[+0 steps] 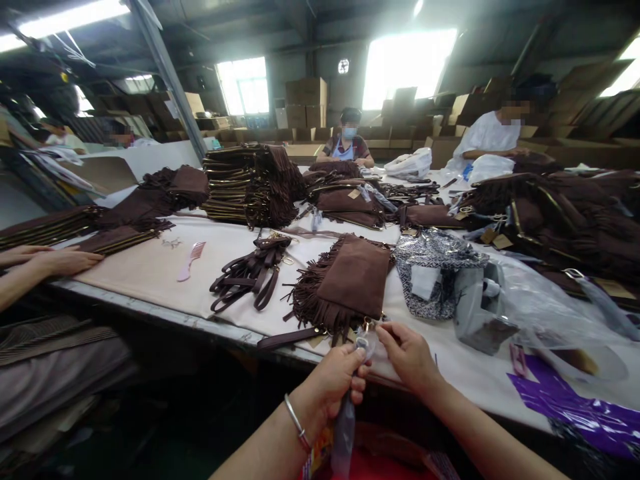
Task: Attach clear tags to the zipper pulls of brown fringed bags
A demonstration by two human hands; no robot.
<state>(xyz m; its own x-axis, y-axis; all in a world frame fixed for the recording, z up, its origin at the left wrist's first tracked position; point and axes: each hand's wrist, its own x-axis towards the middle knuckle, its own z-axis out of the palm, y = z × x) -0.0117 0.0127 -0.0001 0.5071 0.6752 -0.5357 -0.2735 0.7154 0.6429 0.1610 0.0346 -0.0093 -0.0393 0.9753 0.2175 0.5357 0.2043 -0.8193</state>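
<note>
Brown, suede-like material: a fringed bag (355,277) lies flat on the pale cloth of the worktop (150,280), near its front edge, fringe spread to the left, one corner towards the wearer. Left hand (345,377), with a silver bangle (296,420) at the wrist: fingers closed around a clear plastic sleeve (344,427), which hangs down past the worktop edge; a metal buckle (362,343) shows within the plastic above the thumb. Right hand (410,357): thumb and index finger brought close together just beside a gold clip (369,325) at the bag's near corner; cannot tell whether they grip it. A dark strap (287,338) lies at the lower left of the fringe. Left of the bag: a loose bundle of brown straps (253,273), then a pink comb (191,261). Right of it: a black-and-white patterned pouch (433,267), clear plastic bags (540,300) and a sheet of purple plastic (575,407). Behind the straps: a tall pile of brown bags with gold zips (245,187); a larger, looser heap of brown bags (575,213) at far right. Another person's hands (65,260) at far left, one resting on a stacked brown item. Across the worktop: a masked person in a blue apron (345,147) and a person in white (493,137), both facing the work surface.
</note>
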